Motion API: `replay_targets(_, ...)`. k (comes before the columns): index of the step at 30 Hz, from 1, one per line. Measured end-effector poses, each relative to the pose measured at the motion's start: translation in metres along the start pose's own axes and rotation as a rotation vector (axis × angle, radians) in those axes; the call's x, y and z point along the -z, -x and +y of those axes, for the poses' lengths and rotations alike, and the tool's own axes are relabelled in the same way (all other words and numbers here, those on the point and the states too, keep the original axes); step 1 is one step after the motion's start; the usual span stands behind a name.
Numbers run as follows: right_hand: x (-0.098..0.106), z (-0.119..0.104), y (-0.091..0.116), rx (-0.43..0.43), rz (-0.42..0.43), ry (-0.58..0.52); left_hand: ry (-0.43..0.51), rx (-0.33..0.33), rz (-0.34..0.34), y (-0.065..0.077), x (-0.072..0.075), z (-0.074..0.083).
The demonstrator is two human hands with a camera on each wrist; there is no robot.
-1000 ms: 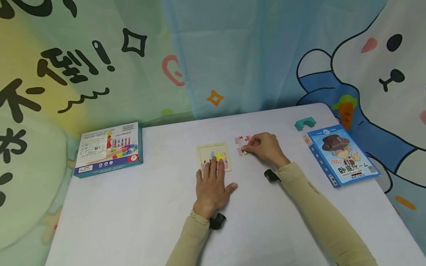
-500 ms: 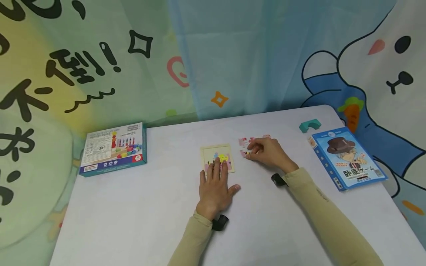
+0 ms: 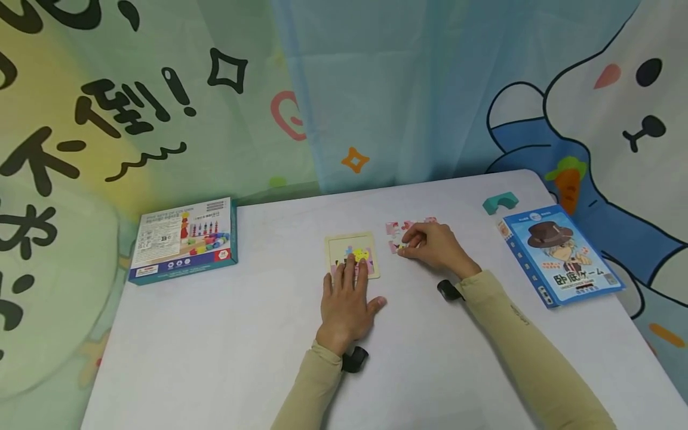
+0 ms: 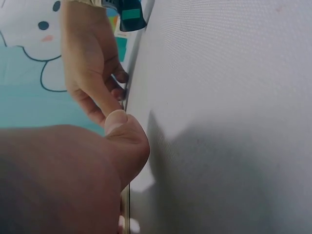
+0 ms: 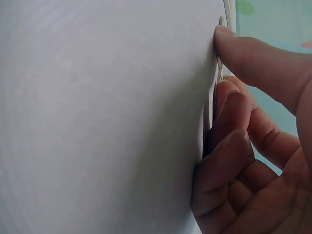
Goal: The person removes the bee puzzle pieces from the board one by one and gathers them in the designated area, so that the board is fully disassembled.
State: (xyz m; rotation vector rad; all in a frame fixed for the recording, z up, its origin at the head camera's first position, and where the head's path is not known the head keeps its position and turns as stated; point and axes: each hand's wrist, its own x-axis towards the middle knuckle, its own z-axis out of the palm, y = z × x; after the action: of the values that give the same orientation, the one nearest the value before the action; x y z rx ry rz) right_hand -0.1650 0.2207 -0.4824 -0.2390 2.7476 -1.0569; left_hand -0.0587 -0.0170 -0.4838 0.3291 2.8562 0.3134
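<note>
My left hand [image 3: 348, 304] lies flat with straight fingers, its fingertips resting on the lower part of a small pale-framed puzzle board [image 3: 352, 240]. Yellow, pink and blue pieces [image 3: 363, 255] fill the visible lower part of that board. To its right, my right hand [image 3: 434, 248] pinches a small jigsaw piece [image 5: 220, 66] between thumb and index finger at table level; its picture is mostly hidden. Several loose pink puzzle pieces [image 3: 393, 228] lie around these fingertips, partly covered by the hand. The left wrist view shows the left thumb [image 4: 127, 134] close up, with the right hand beyond.
A boxed toy set [image 3: 183, 239] lies at the left of the white table [image 3: 242, 346]. On the right are a blue game box [image 3: 564, 254] and a green arch-shaped block [image 3: 500, 202]. A printed curtain [image 3: 387, 95] hangs behind the table's back edge.
The head view has shifted slightly. My right hand has drawn a little nearer to me and rightward, uncovering a pink piece behind it. The left hand stays on the board.
</note>
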Motion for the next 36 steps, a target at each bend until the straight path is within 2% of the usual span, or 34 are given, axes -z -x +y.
replay_targets(11,0.003,-0.002,-0.002,0.010,0.003,-0.003,0.049,-0.009,0.079,0.001,-0.007,0.002)
replay_targets(15,0.004,-0.011,-0.006,0.031,0.016,-0.032,0.068,-0.035,0.134,0.002,-0.008,0.000)
replay_targets(20,-0.001,-0.030,-0.014,0.079,0.019,-0.066,0.119,-0.056,0.165,0.003,-0.007,-0.004)
replay_targets(31,-0.024,-0.055,-0.032,0.124,-0.063,-0.074,0.209,0.023,0.075,0.003,-0.010,-0.007)
replay_targets(36,-0.035,-0.065,-0.036,0.138,-0.125,-0.068,0.181,0.027,0.046,0.003,-0.010,-0.009)
